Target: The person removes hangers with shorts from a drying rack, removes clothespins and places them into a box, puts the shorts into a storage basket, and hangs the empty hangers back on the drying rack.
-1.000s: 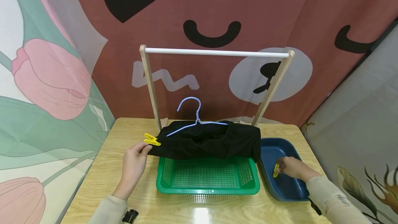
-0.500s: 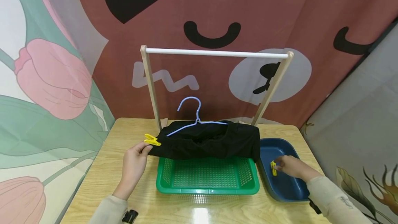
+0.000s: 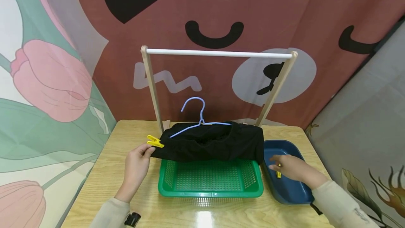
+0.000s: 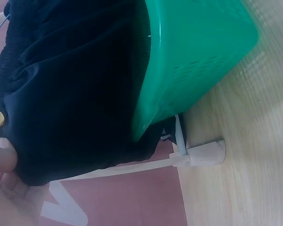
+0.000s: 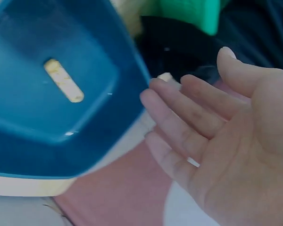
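Note:
My left hand [image 3: 136, 163] pinches the left corner of a black garment [image 3: 209, 147] with a gathered waistband. A yellow clothespin [image 3: 155, 141] is clipped at that corner, just above my fingertips. A light blue hanger [image 3: 201, 115] lies along the garment's opening, its hook standing up. Over the blue basin [image 3: 286, 194] my right hand [image 3: 292, 167] is held with its fingers spread and nothing in them. Another yellow clothespin [image 5: 63, 81] lies on the basin floor, partly hidden behind the right hand in the head view.
Below the garment stands a green perforated basket [image 3: 210, 194], partly covered by the cloth. A wooden rack with a white rod [image 3: 218, 52] rises behind it on the wooden table [image 3: 110, 161]. A printed curtain [image 3: 215, 10] hangs close at the back.
My right hand has let go of the yellow clothespin, which now lies in the basin, and has moved slightly left and up over it. The left hand keeps its hold on the garment.

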### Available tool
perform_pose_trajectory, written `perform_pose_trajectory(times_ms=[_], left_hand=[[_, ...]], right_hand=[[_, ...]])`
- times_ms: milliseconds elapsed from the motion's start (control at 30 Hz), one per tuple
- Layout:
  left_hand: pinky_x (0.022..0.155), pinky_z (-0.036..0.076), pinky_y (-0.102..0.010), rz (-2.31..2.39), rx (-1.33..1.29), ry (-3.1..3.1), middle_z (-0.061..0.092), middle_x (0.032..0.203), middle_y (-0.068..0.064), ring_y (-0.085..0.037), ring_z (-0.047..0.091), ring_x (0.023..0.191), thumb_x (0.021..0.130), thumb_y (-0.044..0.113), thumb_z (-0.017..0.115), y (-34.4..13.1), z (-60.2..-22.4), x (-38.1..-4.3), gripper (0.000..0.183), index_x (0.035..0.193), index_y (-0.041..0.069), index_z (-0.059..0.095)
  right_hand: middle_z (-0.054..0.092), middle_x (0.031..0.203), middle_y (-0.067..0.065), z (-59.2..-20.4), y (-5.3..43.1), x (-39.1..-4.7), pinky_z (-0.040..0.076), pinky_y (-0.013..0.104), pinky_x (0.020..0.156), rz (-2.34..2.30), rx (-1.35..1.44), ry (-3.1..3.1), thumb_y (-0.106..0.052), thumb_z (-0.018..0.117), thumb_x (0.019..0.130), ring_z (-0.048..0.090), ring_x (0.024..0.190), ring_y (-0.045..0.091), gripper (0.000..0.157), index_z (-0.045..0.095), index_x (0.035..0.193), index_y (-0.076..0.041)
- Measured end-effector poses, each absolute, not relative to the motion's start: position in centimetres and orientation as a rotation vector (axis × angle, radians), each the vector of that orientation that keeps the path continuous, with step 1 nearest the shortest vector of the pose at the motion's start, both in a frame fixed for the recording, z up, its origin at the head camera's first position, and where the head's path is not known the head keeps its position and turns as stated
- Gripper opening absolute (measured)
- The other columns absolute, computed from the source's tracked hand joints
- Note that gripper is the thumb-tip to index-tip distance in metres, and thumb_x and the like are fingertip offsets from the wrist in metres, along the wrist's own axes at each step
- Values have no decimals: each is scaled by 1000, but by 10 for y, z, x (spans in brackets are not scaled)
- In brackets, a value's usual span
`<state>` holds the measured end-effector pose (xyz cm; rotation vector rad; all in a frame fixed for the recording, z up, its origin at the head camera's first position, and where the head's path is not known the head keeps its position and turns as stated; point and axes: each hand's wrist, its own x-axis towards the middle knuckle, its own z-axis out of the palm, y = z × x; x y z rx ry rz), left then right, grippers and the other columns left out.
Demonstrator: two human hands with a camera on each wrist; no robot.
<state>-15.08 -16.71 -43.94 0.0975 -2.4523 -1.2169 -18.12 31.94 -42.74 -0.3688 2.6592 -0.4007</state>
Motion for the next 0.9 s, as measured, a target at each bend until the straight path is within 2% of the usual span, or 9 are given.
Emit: perform_pose_trajectory(times_ms=[300,533,700,900], left_hand=[[62,46,-29,-1236,121,-2471,73,91,-13,-21,54,69,95,6,67,-166,-438,-150,11,95,1,76],[68,50,-36,-1229,119,-2477,74,94,-13,-22,61,75,95,7,67,-165,-437,-149,11,96,1,76],[69,51,-38,-1212,111,-2470,74,94,-13,-22,63,76,95,7,67,-164,-437,-149,10,95,1,76],[59,45,-30,-1191,102,-2456,73,87,-12,-20,53,64,94,6,68,-163,-435,-146,9,91,1,75]], right_hand=[[66,90,-4,-396,301,-167,52,35,66,-393,-490,2751,-35,63,97,59,70,7,42,64,123,-1],[68,98,-3,-374,279,-154,52,31,66,-387,-608,2849,-30,68,94,64,80,11,40,66,125,-5],[71,106,4,-367,262,-149,54,30,68,-374,-875,2919,-24,71,93,68,87,17,34,68,121,-6],[70,100,-4,-360,236,-144,53,32,72,-389,-1196,2950,-20,74,90,65,83,12,29,70,117,-10]])
